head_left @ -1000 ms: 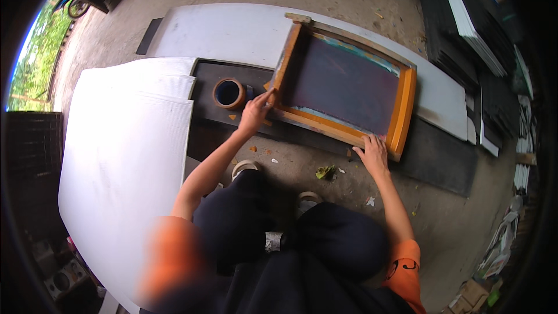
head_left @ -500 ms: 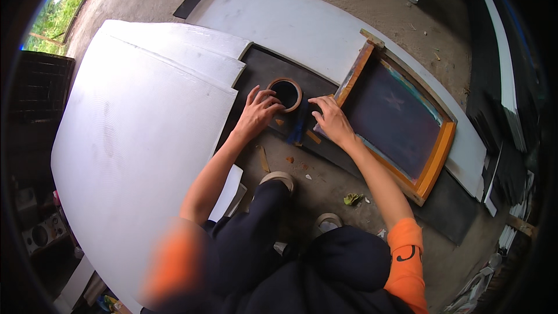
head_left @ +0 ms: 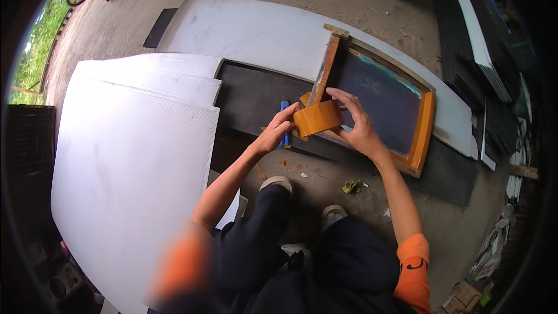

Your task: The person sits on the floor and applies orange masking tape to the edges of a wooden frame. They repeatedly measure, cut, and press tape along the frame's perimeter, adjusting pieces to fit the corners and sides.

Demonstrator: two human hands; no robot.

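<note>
Head view, my only feed: tape roll (head_left: 318, 119), brown, sits between both hands, tilted, its outer face toward me, overlapping the near left corner of the wooden screen frame (head_left: 425, 122) in my line of sight. My left hand (head_left: 275, 135) has its fingers closed on the roll's left end. My right hand (head_left: 357, 128) has fingers bowed well apart round the right end; can't tell if they grip. Blue cutter (head_left: 285, 129) lies just beside the left fingers, on the black board (head_left: 256, 88). Frame rests over the black board and long white board (head_left: 238, 32). White sheets (head_left: 133, 151) to the left.
</note>
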